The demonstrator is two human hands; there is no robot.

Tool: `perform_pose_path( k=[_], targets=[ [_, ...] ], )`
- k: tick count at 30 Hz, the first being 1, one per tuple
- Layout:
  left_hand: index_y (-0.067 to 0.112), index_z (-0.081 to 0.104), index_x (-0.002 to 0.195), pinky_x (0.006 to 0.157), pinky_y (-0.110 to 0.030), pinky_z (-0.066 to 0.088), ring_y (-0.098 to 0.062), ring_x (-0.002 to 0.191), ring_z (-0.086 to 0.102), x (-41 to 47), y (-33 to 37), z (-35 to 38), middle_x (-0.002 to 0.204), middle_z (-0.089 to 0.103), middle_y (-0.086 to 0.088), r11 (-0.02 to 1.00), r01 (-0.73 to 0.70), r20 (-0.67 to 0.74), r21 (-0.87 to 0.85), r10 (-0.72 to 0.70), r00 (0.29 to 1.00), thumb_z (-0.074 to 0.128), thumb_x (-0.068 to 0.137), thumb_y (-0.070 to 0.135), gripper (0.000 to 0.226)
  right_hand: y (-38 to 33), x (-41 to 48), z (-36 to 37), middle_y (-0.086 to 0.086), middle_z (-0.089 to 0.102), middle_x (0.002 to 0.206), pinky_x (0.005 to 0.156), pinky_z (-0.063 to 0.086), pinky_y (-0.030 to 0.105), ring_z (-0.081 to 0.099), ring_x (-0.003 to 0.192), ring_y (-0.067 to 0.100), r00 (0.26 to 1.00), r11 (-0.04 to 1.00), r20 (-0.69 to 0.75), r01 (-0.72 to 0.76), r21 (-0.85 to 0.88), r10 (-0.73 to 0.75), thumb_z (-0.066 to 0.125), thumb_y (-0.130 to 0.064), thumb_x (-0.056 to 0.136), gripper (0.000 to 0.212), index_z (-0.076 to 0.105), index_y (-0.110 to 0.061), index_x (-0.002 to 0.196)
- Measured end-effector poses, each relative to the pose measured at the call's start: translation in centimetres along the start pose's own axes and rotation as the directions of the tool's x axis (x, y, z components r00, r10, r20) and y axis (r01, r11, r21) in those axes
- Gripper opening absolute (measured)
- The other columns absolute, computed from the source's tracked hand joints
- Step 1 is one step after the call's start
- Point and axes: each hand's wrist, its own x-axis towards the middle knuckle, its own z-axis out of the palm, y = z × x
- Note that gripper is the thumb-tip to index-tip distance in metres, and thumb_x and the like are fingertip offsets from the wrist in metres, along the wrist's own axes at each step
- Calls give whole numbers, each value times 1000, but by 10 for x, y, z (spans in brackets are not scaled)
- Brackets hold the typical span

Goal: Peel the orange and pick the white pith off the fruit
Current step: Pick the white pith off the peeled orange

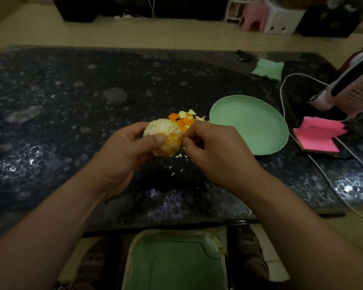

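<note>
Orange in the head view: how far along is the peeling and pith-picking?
Done: the rind is off; orange rind scraps lie on the dark speckled table behind the round peeled orange. In hand: left hand grips the fruit while right hand pinches white pith at its side. Left: pith covers its top.

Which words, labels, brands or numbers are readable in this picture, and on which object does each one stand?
No text can be read.
white device: small marks near its lower end, too blurred to read.
pink sticky notes: no writing visible.
green plate: no writing visible.
</note>
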Motion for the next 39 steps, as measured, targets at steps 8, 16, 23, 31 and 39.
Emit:
perform_pose_path(
  k=[8,16,23,31,39],
  targets=[
    [-1,62,138,91,-35,62,-29,118,70,-1,0,-1,133,71,-20,995,13,73,-95,-7,997,66,89,22,54,-4,2,2,-7,63,67,59,52,36,59,61,12,992,983,-106,-53,175,72,71,-23,92,11,66,-22,81],
    [4,71,130,94,-36,61,-30,123,69,-5,7,-2,138,68,-20,970,71,165,-233,-33,986,84,79,27,58,-8,3,-6,7,64,68,56,44,22,51,57,6,988,865,-7,-134,483,157,69,-12,95,15,68,-12,80],
    [1,63,140,94,-38,61,-39,135,60,-9,12,-2,144,63,-24,945,122,212,-304,-58,976,92,72,31,80,-5,6,-6,15,69,76,63,55,39,61,67,31,981,808,-16,-148,571,191,69,-12,98,13,70,-8,85],
    [4,68,136,96,-39,61,-39,135,60,-8,13,-5,145,63,-23,929,130,224,-347,-53,973,96,66,38,83,-4,6,-8,9,73,80,67,58,43,68,75,31,975,827,5,-191,528,222,66,-21,103,16,72,-14,90],
    [1,61,141,94,-36,61,-36,132,64,-6,12,-6,143,64,-23,953,88,151,-290,-46,987,90,76,32,78,-10,2,-4,-8,72,81,71,49,18,67,77,2,986,886,17,-156,438,165,64,-27,104,12,74,-22,98]
  ],
)
